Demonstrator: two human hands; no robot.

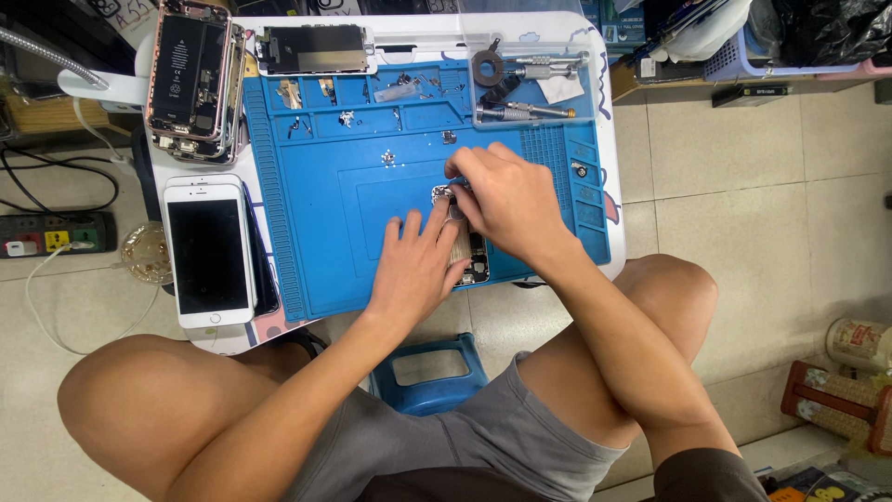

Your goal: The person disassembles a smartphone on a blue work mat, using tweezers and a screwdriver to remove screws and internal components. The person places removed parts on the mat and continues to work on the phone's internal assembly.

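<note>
Nearby, white phone [210, 254] (screwdrivers [530, 88] beyond) flanks hands [465, 232].

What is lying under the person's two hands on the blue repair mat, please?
An opened phone body lies on the blue mat, its lower end showing. The left hand and right hand cover the rest, so what the fingertips grip is hidden.

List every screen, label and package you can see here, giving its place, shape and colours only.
White phone: left of the blue mat, flat, dark blank screen.
Opened phone: top left, black battery with a label.
Loose screen panel: top centre, dark rectangle.
Clear box: top right of the mat, holding metal tools.
Tin: floor, far right, pale label.
</note>
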